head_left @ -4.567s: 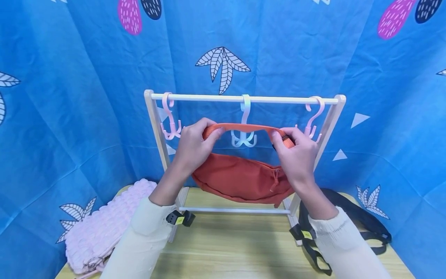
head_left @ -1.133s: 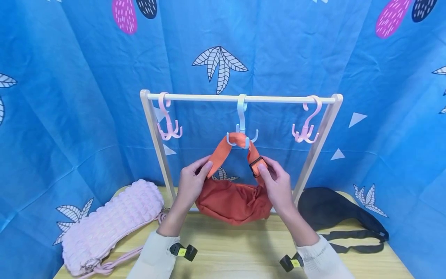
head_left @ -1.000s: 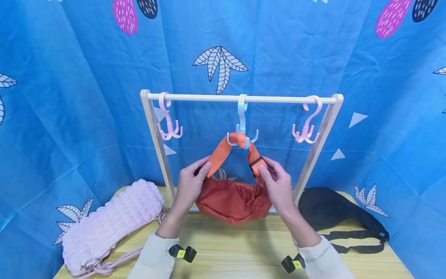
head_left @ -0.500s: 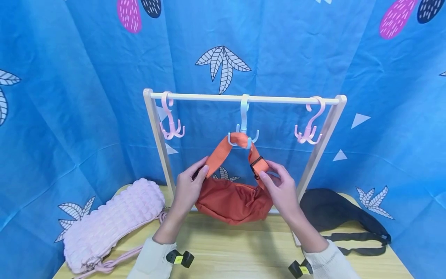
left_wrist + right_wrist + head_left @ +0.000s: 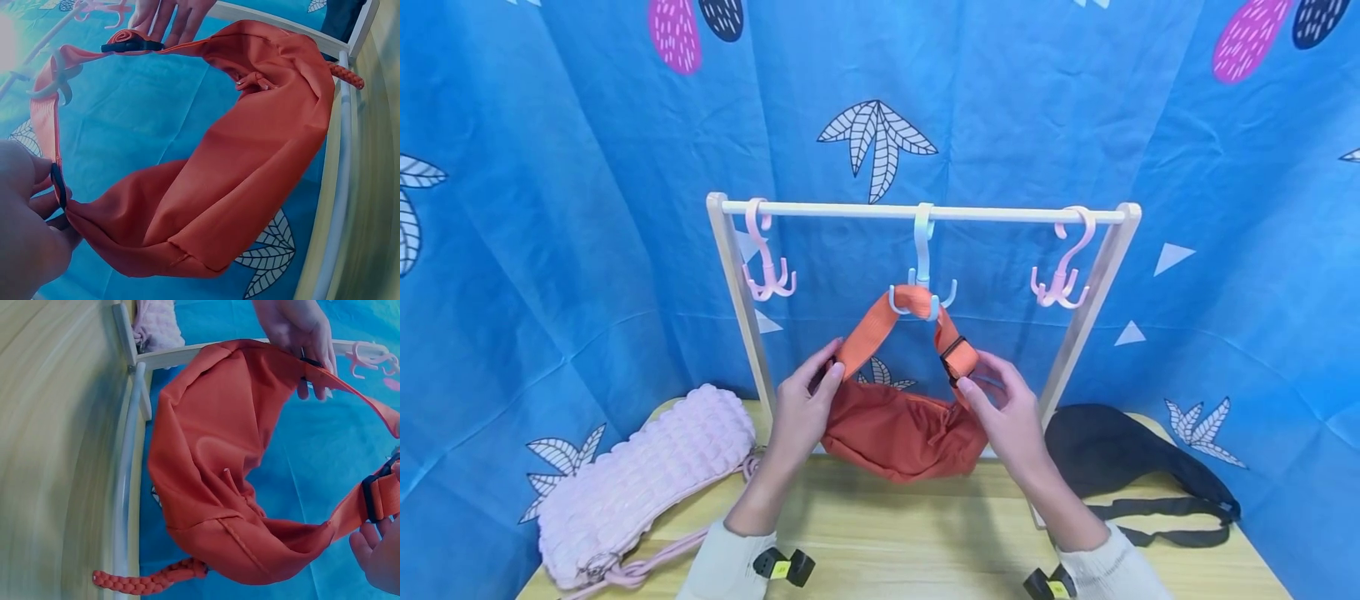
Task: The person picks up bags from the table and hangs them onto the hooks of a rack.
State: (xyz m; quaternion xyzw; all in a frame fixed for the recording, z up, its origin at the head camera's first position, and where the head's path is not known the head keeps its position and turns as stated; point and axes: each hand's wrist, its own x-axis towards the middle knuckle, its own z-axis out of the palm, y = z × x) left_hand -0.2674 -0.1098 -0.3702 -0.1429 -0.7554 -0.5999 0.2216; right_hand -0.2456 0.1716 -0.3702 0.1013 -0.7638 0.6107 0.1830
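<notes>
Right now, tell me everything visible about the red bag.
The red bag looks like soft, creased fabric, with a braided cord at one end and an orange strap carrying a black buckle. It hangs above the table, its strap looped over the pale blue hook; the left hand and right hand hold the strap on opposite sides.

Bag (image 5: pixel 901 437) matt cloth; strap (image 5: pixel 871 332) ribbed webbing; blue hook (image 5: pixel 922 242) smooth plastic.

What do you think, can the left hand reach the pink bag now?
Likely yes, after letting go: the left hand pinches the orange strap, but nothing lies on the pink bag.
</notes>
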